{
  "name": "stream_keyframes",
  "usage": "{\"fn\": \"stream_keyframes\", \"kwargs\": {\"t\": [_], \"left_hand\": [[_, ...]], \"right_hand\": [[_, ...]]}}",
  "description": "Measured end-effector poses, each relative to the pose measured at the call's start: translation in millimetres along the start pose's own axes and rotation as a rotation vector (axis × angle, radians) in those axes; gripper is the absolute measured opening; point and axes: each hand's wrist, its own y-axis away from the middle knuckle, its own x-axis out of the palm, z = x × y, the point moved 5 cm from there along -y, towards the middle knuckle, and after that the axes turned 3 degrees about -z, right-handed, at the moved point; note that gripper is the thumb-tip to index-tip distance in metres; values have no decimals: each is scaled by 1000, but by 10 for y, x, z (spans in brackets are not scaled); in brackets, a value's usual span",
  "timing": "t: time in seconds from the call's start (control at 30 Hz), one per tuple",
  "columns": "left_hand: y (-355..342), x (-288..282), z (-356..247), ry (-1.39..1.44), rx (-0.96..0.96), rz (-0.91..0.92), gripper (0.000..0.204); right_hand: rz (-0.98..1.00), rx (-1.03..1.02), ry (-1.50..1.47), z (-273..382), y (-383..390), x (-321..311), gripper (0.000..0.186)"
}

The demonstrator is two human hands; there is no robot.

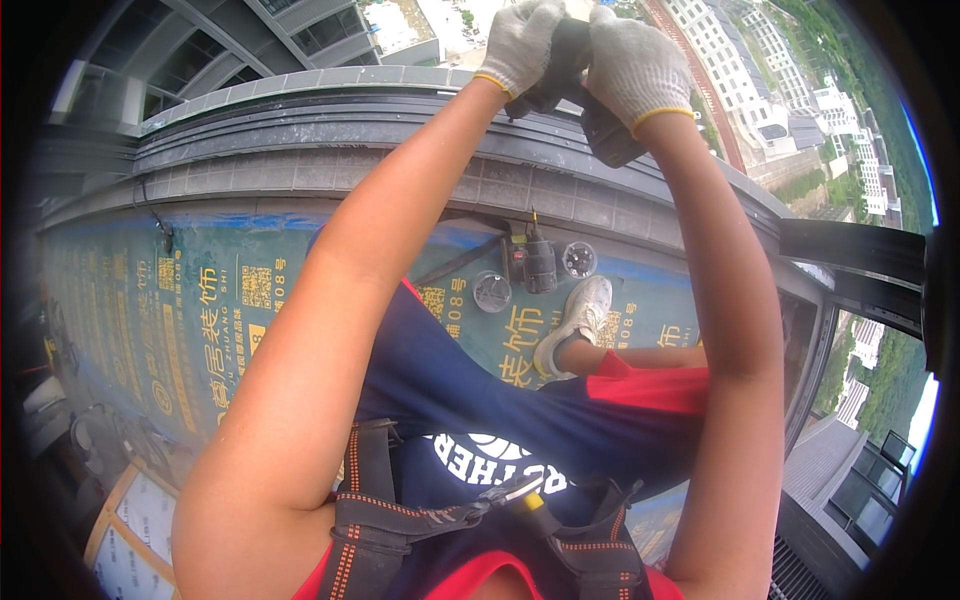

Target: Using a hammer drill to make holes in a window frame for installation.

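Both arms stretch forward over a window ledge, and each hand wears a white knit work glove with a yellow cuff. My right hand is closed round the grip of a dark cordless drill, whose battery base shows below the glove. Against the tool's other side, my left hand is closed too, its fingertips partly hidden. The drill's front end is out of sight at the top edge. On the floor below lie a black tool pouch and two clear round tubs, one pale and one with small dark pieces.
Dark metal window tracks run across in front of me, with buildings far below beyond them. Green printed protective sheeting covers the floor. My white shoe stands near the tubs. A black harness crosses my chest.
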Motion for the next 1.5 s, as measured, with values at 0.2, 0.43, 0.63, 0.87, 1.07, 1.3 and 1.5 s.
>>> {"fn": "stream_keyframes", "kwargs": {"t": [0.2,0.43,0.63,0.87,1.07,1.3,1.5], "left_hand": [[12,18,-50,-23,17,-13,32],[28,27,-45,-18,-9,-16,34],[40,-31,53,11,-43,-21,34],[97,15,19,-3,-79,-36,34],[85,-32,41,-59,-69,-55,34],[86,-8,39,-119,-53,-82,36],[65,-108,114,-147,-103,-71,38]], "right_hand": [[23,7,9,-18,-11,7,34],[30,37,84,27,-25,-65,18],[177,13,113,92,-18,-47,38],[222,25,140,168,-11,-111,36],[218,-2,147,144,-46,-46,37],[40,-14,-9,-37,-12,56,31],[43,-91,-4,36,-54,50,32]]}}
